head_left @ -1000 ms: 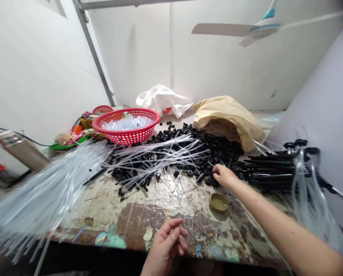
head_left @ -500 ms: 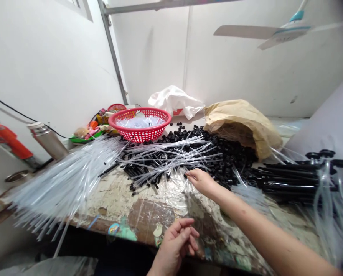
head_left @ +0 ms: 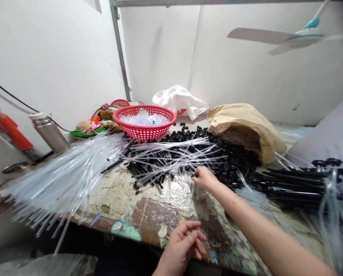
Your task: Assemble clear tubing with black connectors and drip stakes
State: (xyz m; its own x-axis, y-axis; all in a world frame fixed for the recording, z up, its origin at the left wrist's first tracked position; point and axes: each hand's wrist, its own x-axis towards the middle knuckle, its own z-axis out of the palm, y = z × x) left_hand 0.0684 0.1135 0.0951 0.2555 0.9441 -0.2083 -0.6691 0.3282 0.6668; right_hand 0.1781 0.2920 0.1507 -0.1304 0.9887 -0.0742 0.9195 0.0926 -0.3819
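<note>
My right hand (head_left: 205,178) reaches over the table with thumb and fingers pinched together. A small black plastic part (head_left: 194,175) shows at its fingertips. Just beyond lie thin clear plastic tubes (head_left: 171,165), strewn across a heap of small black ring-like parts (head_left: 234,157). Palm turned up and fingers loosely curled, my left hand (head_left: 185,243) rests at the table's front edge; I see nothing in it. Left of the middle, long clear tubes (head_left: 65,176) form a big fanned pile. Black tube pieces (head_left: 142,172) poke out under the strewn tubes.
Behind the heap stand a red basket (head_left: 145,132) of clear pieces, a white plastic bag (head_left: 178,99) and an open brown paper bag (head_left: 246,119). Long black rods (head_left: 295,184) lie at right. A steel flask (head_left: 49,132) stands at left. A fan (head_left: 304,36) hangs above.
My right hand has moved left from the black heap's right-hand part to near the strewn tubes. The whole view has shifted leftward. My left hand keeps the same loose curl.
</note>
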